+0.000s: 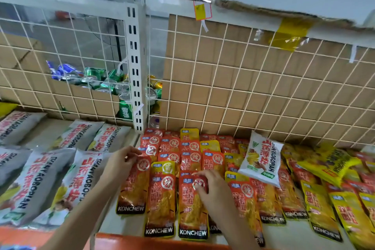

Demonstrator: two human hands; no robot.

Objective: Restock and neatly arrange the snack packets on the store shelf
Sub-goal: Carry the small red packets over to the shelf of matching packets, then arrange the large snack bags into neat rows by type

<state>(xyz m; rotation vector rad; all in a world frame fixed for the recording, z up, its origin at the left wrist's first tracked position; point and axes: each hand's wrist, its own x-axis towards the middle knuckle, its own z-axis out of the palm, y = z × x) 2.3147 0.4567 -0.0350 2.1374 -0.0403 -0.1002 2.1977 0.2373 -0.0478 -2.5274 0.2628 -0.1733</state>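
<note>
Several red and yellow KONCHEW snack packets lie flat in rows on the white shelf (113,223). My left hand (121,160) pinches the top edge of the leftmost red packet (133,191). My right hand (211,186) rests on the upper part of another red packet (191,215) near the front edge, its fingers curled over the top corner. Between them lies a third red packet (161,205). A white-and-green SHANYAOBOPIAN bag (260,160) lies tilted on top of the packets to the right.
Grey SHANYAOBOPIAN bags (40,178) cover the shelf's left section. A yellow bag (328,162) lies on packets at the right. A white wire grid (223,79) backs the shelf, with cardboard and drink cans (105,83) behind it. An orange shelf lip (142,242) runs along the front.
</note>
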